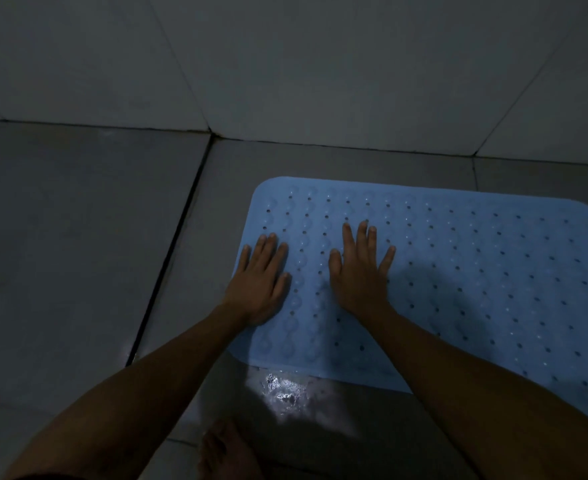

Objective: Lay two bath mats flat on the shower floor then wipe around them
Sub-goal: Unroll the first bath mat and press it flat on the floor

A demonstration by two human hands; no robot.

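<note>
Both flat, spread hands (306, 275) press the blue mat (476, 271), seemingly lengthwise left-right.

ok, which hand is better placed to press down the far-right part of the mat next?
Right, probably. The right hand lies flat nearer the middle of the light blue perforated rubber bath mat; the left hand is flat at its left edge.
</note>
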